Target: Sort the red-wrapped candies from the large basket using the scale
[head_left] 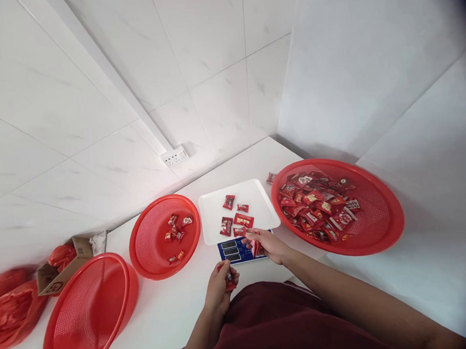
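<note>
My left hand [221,287] is closed on a red-wrapped snack packet [230,283], just in front of the table's near edge. My right hand [269,244] grips red-wrapped packets [255,247] over the blue panel of a scale [238,252]; the fingers partly hide how many. Behind the panel lies a white weighing tray [212,218] with several red packets on it, one of them a wider packet [243,220]. To the right, a large red basket [388,207] holds a heap of red-wrapped packets [317,206].
A red basket [142,243] with several packets stands left of the tray. Nearer left is another red basket [83,310]. A cardboard box [61,272] and red plastic bags [18,309] sit far left. One loose packet [271,178] lies beside the large basket. A wall socket [174,156] is behind.
</note>
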`<action>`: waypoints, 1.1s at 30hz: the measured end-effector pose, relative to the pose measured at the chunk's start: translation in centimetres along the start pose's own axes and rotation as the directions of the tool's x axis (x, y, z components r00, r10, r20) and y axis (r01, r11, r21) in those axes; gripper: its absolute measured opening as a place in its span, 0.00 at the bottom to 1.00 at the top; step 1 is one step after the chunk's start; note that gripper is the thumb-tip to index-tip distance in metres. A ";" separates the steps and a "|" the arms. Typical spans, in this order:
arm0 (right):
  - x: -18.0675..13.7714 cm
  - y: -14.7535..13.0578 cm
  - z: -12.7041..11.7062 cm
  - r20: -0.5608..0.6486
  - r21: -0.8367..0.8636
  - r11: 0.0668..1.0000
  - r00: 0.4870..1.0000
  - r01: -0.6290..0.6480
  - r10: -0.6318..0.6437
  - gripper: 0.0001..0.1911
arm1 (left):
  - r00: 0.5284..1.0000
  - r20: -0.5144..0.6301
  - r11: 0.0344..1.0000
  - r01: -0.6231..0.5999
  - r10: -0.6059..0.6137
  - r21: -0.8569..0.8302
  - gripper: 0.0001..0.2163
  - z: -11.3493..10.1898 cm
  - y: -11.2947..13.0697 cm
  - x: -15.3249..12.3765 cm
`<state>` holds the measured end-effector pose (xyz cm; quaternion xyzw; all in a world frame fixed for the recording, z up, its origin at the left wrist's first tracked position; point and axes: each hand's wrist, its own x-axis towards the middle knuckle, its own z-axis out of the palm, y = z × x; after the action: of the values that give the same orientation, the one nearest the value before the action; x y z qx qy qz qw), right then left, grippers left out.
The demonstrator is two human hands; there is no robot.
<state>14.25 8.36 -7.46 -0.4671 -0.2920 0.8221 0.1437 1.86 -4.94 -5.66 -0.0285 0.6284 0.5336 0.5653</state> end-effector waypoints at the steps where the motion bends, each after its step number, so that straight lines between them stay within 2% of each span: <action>1: 0.0 -0.1 0.1 -0.001 0.002 1.000 1.000 -0.007 0.007 0.14 | 1.000 -0.019 0.999 0.023 -0.024 -0.025 0.09 -0.1 0.1 -0.1; 3: -0.3 0.0 0.0 -0.017 -0.010 0.999 0.999 -0.035 0.035 0.17 | 0.997 -0.045 0.997 0.060 -0.063 -0.053 0.07 -0.3 0.2 -0.4; 5: -0.8 0.6 -0.7 -0.021 -0.033 0.998 0.998 -0.060 0.059 0.14 | 0.996 -0.048 0.995 0.074 -0.077 -0.063 0.07 -0.7 0.2 -0.7; 10: -2.8 2.5 -4.1 -0.005 0.011 0.999 0.999 -0.046 0.046 0.12 | 0.996 -0.070 0.996 0.053 -0.058 -0.072 0.09 -2.4 0.5 -1.3; 13: -4.0 3.0 -5.9 0.104 0.073 0.997 0.995 -0.016 0.009 0.15 | 0.995 -0.091 0.999 0.031 -0.034 -0.043 0.07 -3.3 0.7 -1.2; 16: -5.1 3.0 -6.6 0.234 0.118 0.993 0.972 -0.020 -0.008 0.18 | 0.995 -0.100 1.000 0.016 -0.015 0.003 0.06 -3.5 0.9 -1.1; 18: -5.6 3.0 -6.4 0.297 0.119 0.991 0.955 -0.054 0.017 0.19 | 0.996 -0.084 1.000 0.007 -0.005 0.027 0.06 -3.2 1.0 -1.0; 21: -5.7 3.3 -5.5 0.302 0.032 0.996 0.951 -0.086 0.072 0.19 | 1.000 -0.016 0.996 -0.003 0.004 0.085 0.09 -2.2 1.0 -1.2; 25: -5.0 3.9 -3.7 0.245 -0.093 0.995 0.969 0.026 -0.002 0.20 | 0.989 0.149 0.965 -0.027 -0.013 0.262 0.18 -0.3 0.9 -1.8; 29: -4.5 3.9 -2.4 0.244 -0.185 0.971 0.964 0.153 -0.106 0.22 | 0.945 0.326 0.893 -0.161 0.017 0.420 0.20 1.5 0.8 -2.4; 33: -4.7 3.4 -1.9 0.251 -0.227 0.965 0.965 0.129 -0.070 0.28 | 0.955 0.278 0.828 -0.237 0.103 0.508 0.14 2.3 0.7 -2.3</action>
<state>18.47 3.88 -7.08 -0.3623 -0.4282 0.8229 0.0909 3.83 -4.39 -3.03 0.2513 0.6796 0.3847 0.5719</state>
